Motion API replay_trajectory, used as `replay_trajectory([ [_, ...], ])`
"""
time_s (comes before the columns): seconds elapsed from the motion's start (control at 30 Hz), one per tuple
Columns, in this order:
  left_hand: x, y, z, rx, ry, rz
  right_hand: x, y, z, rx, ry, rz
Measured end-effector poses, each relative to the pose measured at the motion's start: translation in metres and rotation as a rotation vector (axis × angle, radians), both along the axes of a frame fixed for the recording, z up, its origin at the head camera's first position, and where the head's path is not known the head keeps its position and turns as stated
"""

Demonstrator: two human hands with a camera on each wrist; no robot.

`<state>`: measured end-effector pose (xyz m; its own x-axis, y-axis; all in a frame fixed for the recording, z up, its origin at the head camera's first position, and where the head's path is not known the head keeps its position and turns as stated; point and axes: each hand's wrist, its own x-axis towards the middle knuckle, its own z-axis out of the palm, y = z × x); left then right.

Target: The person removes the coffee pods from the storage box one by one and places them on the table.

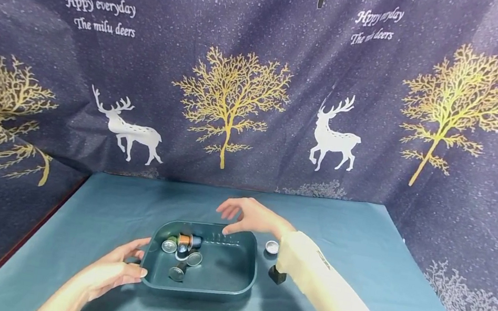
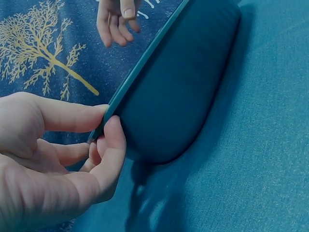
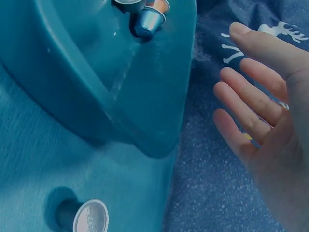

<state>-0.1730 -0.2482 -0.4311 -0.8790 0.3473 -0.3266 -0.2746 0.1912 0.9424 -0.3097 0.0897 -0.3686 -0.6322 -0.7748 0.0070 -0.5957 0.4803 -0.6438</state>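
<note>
A teal plastic basin [image 1: 198,293] stands on the cloth-covered table. Its left rim is pinched between the thumb and fingers of my left hand [image 1: 116,267]; the left wrist view shows that grip on the rim [image 2: 140,65] up close. Several coffee capsules lie in the basin's left part, among them an orange one [image 1: 184,240], a blue one [image 3: 148,21] and a dark one with a silver lid [image 1: 177,273]. Over the basin's far right rim hovers my right hand [image 1: 252,217], fingers loosely bent and holding nothing.
A coffee capsule with a silver lid [image 1: 271,247] sits on the table just right of the basin. Close to the right sleeve [image 1: 322,277] is a small black object [image 1: 277,275], partly covered by it. A patterned dark curtain [image 1: 253,124] hangs behind the table.
</note>
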Motion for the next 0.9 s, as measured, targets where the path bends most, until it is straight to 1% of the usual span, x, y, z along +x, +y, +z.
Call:
replay_trajectory([
  [0.1,0.0,0.0,0.001,0.002,-0.004,-0.006,-0.001,-0.006,-0.002,0.019,-0.001,0.019],
  [0.27,0.001,0.0,0.0,-0.002,0.004,0.001,0.0,-0.014,-0.004,0.046,-0.035,0.044],
  [0.57,0.0,0.0,0.0,0.006,0.005,0.005,0.001,-0.033,-0.011,0.064,-0.058,0.071],
  [0.7,0.0,-0.001,0.0,0.0,-0.01,0.005,0.002,-0.041,-0.015,0.08,-0.05,0.084],
  [0.9,0.0,-0.002,0.001,-0.007,-0.025,-0.001,0.003,-0.05,-0.02,0.119,-0.033,0.071],
])
